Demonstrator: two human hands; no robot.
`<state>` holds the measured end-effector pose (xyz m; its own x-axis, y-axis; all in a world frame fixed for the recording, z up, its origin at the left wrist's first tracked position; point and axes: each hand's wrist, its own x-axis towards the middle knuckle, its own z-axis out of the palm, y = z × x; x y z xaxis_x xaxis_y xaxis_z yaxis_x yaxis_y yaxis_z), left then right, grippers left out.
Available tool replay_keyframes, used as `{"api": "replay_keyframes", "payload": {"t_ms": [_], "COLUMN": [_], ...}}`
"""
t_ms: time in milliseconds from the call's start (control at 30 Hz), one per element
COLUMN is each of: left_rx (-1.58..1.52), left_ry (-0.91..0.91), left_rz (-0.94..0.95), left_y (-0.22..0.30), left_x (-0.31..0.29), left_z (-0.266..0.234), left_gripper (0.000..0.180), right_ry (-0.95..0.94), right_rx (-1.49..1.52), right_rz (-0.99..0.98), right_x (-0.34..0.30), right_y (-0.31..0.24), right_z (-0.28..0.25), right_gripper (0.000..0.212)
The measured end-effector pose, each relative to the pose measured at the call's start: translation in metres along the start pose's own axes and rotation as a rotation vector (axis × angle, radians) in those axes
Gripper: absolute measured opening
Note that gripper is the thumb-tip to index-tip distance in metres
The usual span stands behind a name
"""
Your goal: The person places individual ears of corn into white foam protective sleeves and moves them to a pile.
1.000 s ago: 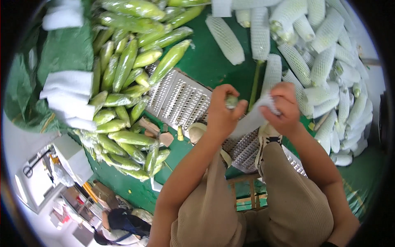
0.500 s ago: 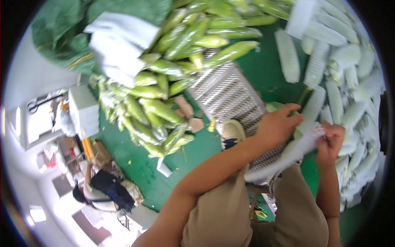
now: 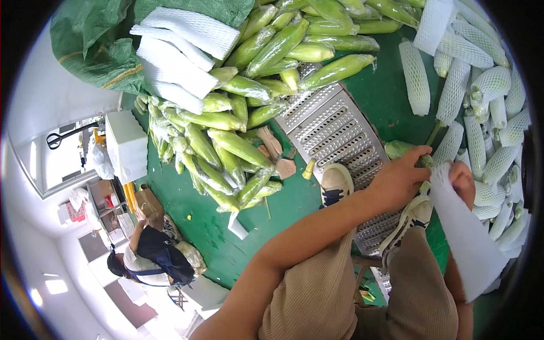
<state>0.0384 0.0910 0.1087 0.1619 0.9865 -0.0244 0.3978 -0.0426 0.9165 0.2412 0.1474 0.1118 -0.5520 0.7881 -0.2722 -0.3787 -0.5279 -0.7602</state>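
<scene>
My left hand [image 3: 399, 178] is closed round a green ear of corn [image 3: 398, 149], whose ends show past my fingers. Close beside it, my right hand [image 3: 463, 184] pinches the end of a white foam net sleeve [image 3: 467, 243]. The sleeve hangs flat over my right forearm, its mouth near the end of the ear. Beyond my hands lies a heap of corn ears in foam nets [image 3: 498, 136] at the right. A large pile of green corn ears [image 3: 232, 150], many in clear film, spreads at the far left.
A perforated metal plate [image 3: 340, 133] lies on the green floor [image 3: 221, 255] under my shoes [image 3: 337, 184]. Flat white foam sleeves [image 3: 175, 62] rest on a green woven sack [image 3: 93, 62]. A seated person [image 3: 153, 255] is at the lower left, near a white box [image 3: 126, 147].
The foam sleeve has swung from lying leftward across my knees to hanging down at the right over my right forearm. My left hand keeps hold of the ear; the whole view has shifted slightly.
</scene>
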Motion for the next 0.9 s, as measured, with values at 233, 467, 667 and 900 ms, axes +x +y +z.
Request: {"api": "replay_keyframes", "payload": {"t_ms": [233, 467, 667, 900], "left_rx": [-0.441, -0.351, -0.305, -1.461], "left_ry": [-0.095, 0.03, 0.088, 0.365], "left_rz": [-0.229, -0.273, -0.101, -0.589], "left_y": [0.009, 0.021, 0.0, -0.062], "left_x": [-0.006, -0.01, -0.007, -0.025], "left_z": [-0.015, -0.014, 0.0, 0.025], "left_gripper": [0.039, 0.045, 0.034, 0.011], "right_ry": [0.547, 0.025, 0.374, 0.514], "right_rx": [-0.028, 0.079, -0.217, 0.148], "right_rz": [0.185, 0.059, 0.184, 0.286], "right_x": [0.026, 0.017, 0.033, 0.052], "right_y": [0.036, 0.036, 0.023, 0.093], "right_z": [0.015, -0.008, 0.023, -0.01], "right_gripper": [0.029, 0.024, 0.025, 0.025]}}
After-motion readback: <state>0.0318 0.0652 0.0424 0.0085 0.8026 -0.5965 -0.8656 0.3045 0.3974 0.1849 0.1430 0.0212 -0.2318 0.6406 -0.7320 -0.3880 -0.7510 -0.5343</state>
